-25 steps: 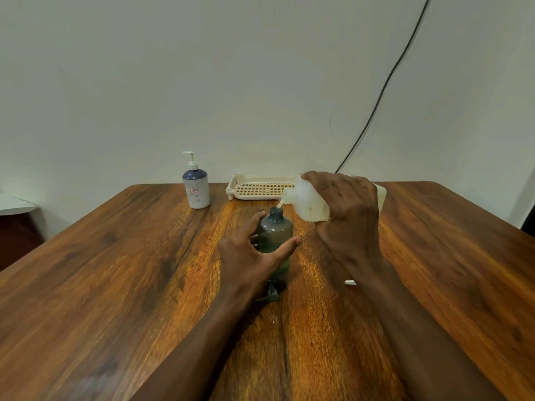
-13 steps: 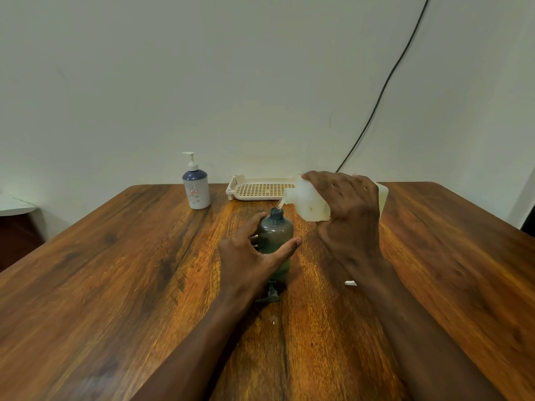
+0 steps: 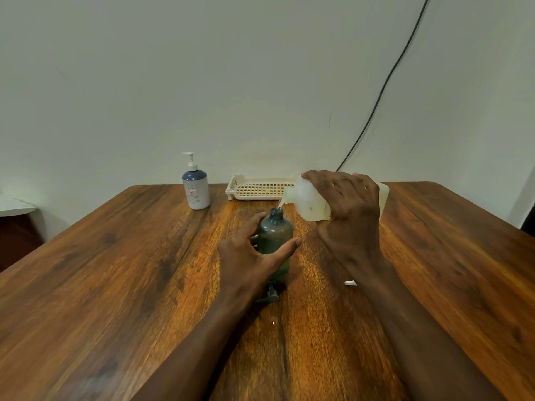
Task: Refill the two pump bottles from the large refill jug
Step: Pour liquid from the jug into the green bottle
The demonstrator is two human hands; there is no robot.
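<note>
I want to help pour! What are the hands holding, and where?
Right hand grips the tilted jug round its body; left hand steadies the green bottle round its side.

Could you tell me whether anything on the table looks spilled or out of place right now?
Nothing looks spilled. The green bottle's pump head lies loose on the table just in front of the bottle, and a small white piece lies beside the right forearm.

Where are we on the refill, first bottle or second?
First. Done: the green bottle is open, its pump head lying on the table in front of it. In hand: the right hand tips the jug over the bottle's mouth while the left hand steadies it. Left: refit that pump, then refill the white pump bottle, still capped.
</note>
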